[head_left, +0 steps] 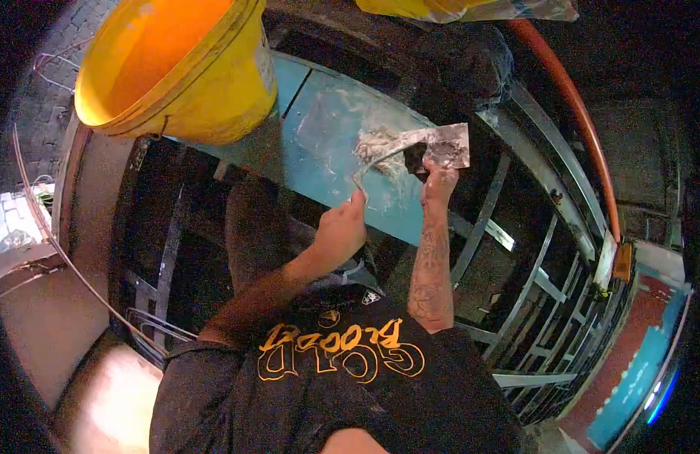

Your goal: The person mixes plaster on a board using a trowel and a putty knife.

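My left hand (341, 233) is closed round the lower end of a thin, curved metal tool (389, 149), its thumb pointing up along it. The tool's far end overlaps a flat, putty-smeared scraper (450, 144), which my right hand (439, 184) grips from below. Both tools are over a light blue board (308, 155). A rough patch of whitish putty (381, 160) lies on the board behind the tools, with thinner smears around it.
A yellow bucket (244, 98) stands on the board's left end. Dark metal framing (482, 219) surrounds the board. An orange pipe (569, 94) curves down the right side. Thin cables (58, 246) run along the left. Yellow plastic (433, 9) shows at the top.
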`<state>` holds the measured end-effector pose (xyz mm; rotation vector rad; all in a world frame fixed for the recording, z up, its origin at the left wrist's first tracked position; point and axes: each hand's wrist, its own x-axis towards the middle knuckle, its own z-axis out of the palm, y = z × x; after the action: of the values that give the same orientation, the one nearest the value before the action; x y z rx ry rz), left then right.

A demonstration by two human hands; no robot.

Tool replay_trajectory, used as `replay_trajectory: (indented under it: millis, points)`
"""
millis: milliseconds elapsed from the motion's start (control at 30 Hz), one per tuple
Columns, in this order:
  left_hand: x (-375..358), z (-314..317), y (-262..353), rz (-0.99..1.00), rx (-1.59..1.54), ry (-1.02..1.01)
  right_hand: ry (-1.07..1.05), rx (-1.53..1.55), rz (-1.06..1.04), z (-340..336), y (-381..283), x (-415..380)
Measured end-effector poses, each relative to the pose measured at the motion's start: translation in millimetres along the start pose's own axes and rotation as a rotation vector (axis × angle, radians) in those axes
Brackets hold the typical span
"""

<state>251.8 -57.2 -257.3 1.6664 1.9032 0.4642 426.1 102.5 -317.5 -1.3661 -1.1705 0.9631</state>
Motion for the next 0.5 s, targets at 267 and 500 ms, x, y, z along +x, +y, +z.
replay_trajectory:
  millis: [267, 500]
  points:
    - [19.0, -14.0, 10.2, -0.073, -0.071, -0.092, 0.200, 0.048, 0.067, 21.9, -11.5, -18.3]
    - [37.6, -4.7, 17.0, -0.100, -0.103, -0.081, 0.120, -0.387, -0.149, 12.6, 9.4, -18.3]
